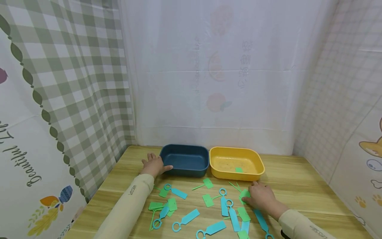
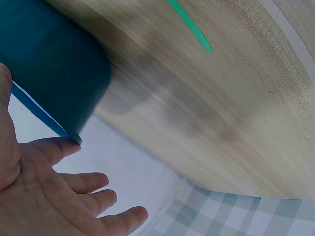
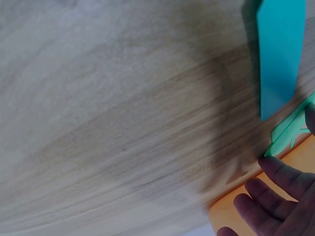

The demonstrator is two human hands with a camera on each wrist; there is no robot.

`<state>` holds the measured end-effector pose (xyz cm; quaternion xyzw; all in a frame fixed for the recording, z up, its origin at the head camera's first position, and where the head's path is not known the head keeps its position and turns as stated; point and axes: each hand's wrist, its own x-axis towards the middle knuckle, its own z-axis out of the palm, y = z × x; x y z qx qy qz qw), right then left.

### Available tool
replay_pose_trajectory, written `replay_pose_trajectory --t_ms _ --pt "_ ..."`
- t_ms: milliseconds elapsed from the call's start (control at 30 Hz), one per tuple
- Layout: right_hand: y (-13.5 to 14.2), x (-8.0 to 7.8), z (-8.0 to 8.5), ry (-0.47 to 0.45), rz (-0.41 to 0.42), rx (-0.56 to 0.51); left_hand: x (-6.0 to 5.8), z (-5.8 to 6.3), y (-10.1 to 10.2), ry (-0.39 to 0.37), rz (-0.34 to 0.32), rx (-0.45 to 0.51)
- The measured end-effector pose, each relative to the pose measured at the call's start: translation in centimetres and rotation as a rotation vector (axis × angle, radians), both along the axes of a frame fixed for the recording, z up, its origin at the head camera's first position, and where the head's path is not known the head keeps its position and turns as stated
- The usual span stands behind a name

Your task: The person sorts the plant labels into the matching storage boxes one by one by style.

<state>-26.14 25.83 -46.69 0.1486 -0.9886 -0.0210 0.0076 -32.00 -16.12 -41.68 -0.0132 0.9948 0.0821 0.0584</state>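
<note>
My left hand [image 1: 153, 165] rests at the left end of a dark blue bin [image 1: 170, 173], its fingers spread. In the left wrist view, one fingertip touches the rim of the bin [image 2: 74, 98], and the other fingers extend past it. At the front right corner of a yellow bin [image 1: 232, 177], my right hand [image 1: 262, 196] pinches a green T-shaped plant label [image 1: 244, 196] between thumb and index finger. The right wrist view shows the label [image 3: 288, 130] between the fingertips. A blue ring-ended tag [image 1: 261, 220] lies just below this hand.
Several green labels [image 1: 208, 183] and blue ring-ended tags [image 1: 190, 216] are scattered over the wooden table [image 1: 286, 176], some overlapping. A green piece [image 1: 239, 169] lies inside the yellow bin. The two bins stand side by side before a white curtain [image 1: 179, 99]; a checked cloth [image 1: 98, 83] hangs at left.
</note>
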Motion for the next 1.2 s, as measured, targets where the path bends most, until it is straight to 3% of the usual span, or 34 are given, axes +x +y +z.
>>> replay_pose_trajectory --t_ms 600,1200 --pt "-0.41 0.10 0.50 -0.020 0.019 0.013 0.10 0.07 0.08 0.021 -0.004 -0.003" --pt "-0.37 -0.08 0.90 -0.056 -0.008 -0.062 0.41 0.27 0.01 0.029 -0.011 -0.006"
